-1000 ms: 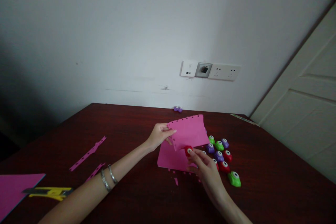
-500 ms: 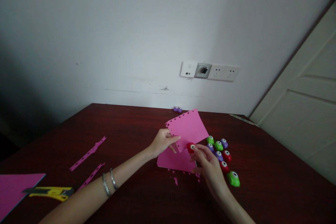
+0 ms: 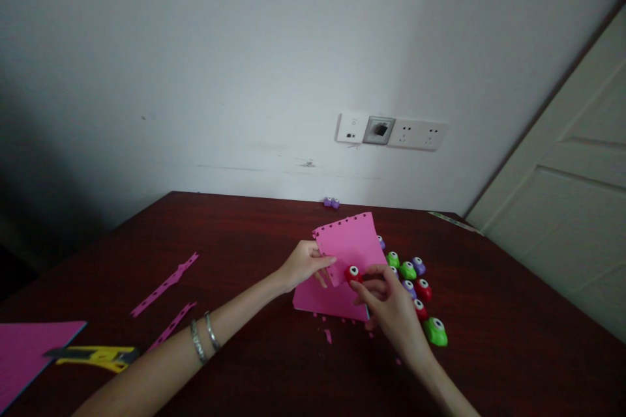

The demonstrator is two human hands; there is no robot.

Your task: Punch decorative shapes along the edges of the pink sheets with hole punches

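My left hand (image 3: 307,265) pinches the left edge of a pink paper sheet (image 3: 349,241), held up at a tilt. Small cut-out holes run along its top and left edges. Thumb and fingers of my right hand (image 3: 388,296) are closed on a small red craft punch (image 3: 353,273) at the sheet's lower edge. Whether the paper sits inside its slot, I cannot tell. Under the raised sheet, another pink sheet (image 3: 327,300) lies on the table. Several green, purple and red punches, such as a green punch (image 3: 435,331), stand just right of my right hand.
On the left lie two punched pink strips (image 3: 166,283), a yellow utility knife (image 3: 98,356) and a larger pink sheet (image 3: 34,355). Pink paper scraps (image 3: 328,337) dot the dark table (image 3: 235,234). Two small purple punches (image 3: 331,202) sit by the wall.
The raised sheet has tipped and shifted slightly right and down. My right hand has turned the red punch, so its round top faces me more.
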